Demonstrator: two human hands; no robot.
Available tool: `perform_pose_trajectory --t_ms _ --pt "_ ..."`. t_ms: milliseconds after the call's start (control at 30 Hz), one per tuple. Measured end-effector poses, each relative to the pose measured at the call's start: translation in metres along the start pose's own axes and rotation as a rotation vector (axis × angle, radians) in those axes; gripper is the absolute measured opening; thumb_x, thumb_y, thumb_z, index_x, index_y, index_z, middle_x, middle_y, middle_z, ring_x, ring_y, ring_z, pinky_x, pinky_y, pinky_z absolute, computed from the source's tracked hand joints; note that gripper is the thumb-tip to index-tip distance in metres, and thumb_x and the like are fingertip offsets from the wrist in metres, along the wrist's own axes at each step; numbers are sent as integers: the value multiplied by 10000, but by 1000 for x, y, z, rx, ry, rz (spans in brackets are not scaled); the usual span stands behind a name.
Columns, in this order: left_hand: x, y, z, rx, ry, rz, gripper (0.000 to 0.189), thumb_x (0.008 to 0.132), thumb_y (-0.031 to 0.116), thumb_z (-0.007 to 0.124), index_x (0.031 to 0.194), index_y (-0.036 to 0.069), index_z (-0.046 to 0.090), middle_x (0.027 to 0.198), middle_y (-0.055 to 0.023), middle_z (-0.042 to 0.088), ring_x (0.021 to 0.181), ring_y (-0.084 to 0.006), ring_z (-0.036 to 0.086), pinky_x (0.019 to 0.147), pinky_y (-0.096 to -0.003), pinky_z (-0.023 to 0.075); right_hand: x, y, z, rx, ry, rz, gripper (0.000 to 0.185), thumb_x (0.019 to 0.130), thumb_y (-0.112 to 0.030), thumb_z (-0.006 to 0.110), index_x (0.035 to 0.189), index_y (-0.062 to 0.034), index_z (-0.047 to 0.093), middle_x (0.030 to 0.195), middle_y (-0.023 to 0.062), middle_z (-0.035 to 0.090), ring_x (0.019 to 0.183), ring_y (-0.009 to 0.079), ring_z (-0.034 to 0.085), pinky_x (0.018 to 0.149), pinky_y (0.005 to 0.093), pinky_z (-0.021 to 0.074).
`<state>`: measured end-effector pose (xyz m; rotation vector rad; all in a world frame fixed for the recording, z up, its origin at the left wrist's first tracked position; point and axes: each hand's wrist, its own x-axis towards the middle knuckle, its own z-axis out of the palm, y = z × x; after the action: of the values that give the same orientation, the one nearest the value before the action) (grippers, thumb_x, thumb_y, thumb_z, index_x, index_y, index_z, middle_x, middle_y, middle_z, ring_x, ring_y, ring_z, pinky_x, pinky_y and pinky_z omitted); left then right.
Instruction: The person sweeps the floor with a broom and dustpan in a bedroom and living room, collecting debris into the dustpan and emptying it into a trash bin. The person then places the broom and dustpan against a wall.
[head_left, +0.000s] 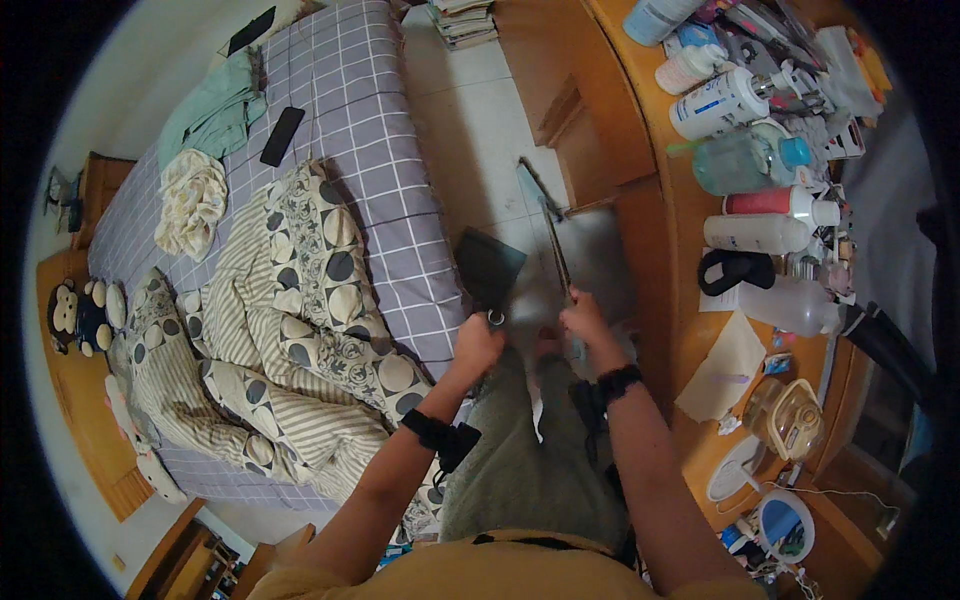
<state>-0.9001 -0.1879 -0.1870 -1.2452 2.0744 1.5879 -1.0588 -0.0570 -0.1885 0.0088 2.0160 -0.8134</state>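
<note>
My left hand (480, 346), beside the edge of the bed, is closed around the handle of a dark dustpan (489, 264), which hangs over the floor. To its right, my right hand (585, 321) grips the long stick of a broom (556, 251). The broom's head (536, 187) lies farther forward, on or close above the pale floor tiles near the foot of the wooden cabinet. Between the two tools there is a gap. Dark bands circle both wrists.
On the left stands a bed with a grey checked sheet (375, 135), a patterned quilt (300, 300) and a black phone (282, 136). A wooden desk (686, 315) with several bottles runs along the right. Stacked books (463, 22) stand on the floor ahead.
</note>
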Motion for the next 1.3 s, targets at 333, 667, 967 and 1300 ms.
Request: perform_pose_trajectory --t_ms 333,667,967,1300 --pt "16 19 2 106 92 26 211 663 125 550 766 -58 567 801 -274 581 826 -429 555 719 -481 445 73 40 -3 -614 42 -103 387 798 -116 483 1184 -87 464 987 197 585 946 358 554 801 431 447" --pt "17 28 -3 37 -44 22 208 668 122 543 739 -71 566 657 -265 578 665 -401 596 632 -455 482 -102 77 -21 -672 -168 -256 474 702 -58 547 1167 -86 461 956 247 565 884 400 552 744 467 457" --pt "-5 16 7 80 -32 10 222 668 144 555 753 -59 583 743 -272 587 667 -409 590 653 -462 475 -47 85 -27 -619 162 -279 531 679 -31 525 1204 -51 447 889 244 584 856 385 566 719 437 459" --pt "-8 -10 29 159 46 77 240 659 157 577 795 -41 568 786 -261 588 793 -411 572 688 -468 461 -99 87 -16 -636 -193 -203 470 710 -49 514 1177 -41 468 892 227 586 884 389 561 738 429 467"
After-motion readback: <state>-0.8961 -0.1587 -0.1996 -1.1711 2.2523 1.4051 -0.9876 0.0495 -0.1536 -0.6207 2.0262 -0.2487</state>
